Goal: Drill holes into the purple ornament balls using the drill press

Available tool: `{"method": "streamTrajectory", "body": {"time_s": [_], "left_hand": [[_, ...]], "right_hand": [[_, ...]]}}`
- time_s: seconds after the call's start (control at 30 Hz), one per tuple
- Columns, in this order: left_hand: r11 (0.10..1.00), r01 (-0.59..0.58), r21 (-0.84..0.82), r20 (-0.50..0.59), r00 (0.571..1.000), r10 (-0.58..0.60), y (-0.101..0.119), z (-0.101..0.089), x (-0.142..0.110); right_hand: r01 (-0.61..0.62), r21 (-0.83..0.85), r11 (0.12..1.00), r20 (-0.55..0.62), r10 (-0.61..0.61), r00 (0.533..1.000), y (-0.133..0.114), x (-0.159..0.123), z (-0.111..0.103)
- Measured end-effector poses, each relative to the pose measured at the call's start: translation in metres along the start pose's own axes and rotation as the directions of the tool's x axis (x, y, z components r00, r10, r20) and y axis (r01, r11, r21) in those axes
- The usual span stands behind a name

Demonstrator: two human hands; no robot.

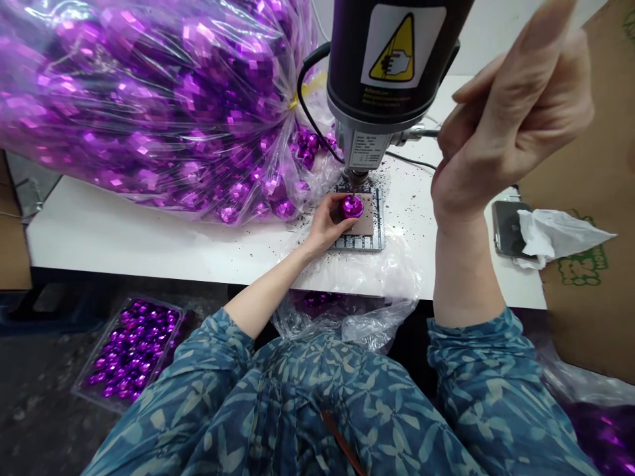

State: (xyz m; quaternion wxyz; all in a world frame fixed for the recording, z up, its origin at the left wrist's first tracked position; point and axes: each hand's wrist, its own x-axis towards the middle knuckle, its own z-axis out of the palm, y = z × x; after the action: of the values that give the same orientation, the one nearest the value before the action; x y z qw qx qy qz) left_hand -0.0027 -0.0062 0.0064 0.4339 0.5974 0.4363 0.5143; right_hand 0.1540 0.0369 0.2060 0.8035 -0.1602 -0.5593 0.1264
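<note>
— Where is the purple ball (352,207) held?
— It is pinched by the left hand (325,223) on the brown board (366,223), under the drill (397,73), presumably so that it is kept steady.
— And the right hand (510,119)?
— It is held high at the right, fingers curled; whether a lever is gripped cannot be told.
— Which way is the ball pointed?
— No long axis is shown by its round form; its upper side is turned toward the drill.

The left hand (327,227) holds a purple ball (352,206) on a board (366,223) under the drill (381,106); the right hand (513,119), curled, is raised beside the drill. A bag (278,124) of balls (284,209) lies on the table (233,258); tissue (560,231) partly covers a phone (507,228)
</note>
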Motion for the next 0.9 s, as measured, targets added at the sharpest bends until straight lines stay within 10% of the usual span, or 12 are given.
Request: {"method": "streamTrajectory", "body": {"time_s": [0.9], "left_hand": [[1.000,-0.016,-0.026,-0.041,0.999,0.015,-0.003,0.004,0.000]], "right_hand": [[0.099,-0.194,0.976,0.010,-0.099,0.995,0.015,-0.052,-0.030]]}}
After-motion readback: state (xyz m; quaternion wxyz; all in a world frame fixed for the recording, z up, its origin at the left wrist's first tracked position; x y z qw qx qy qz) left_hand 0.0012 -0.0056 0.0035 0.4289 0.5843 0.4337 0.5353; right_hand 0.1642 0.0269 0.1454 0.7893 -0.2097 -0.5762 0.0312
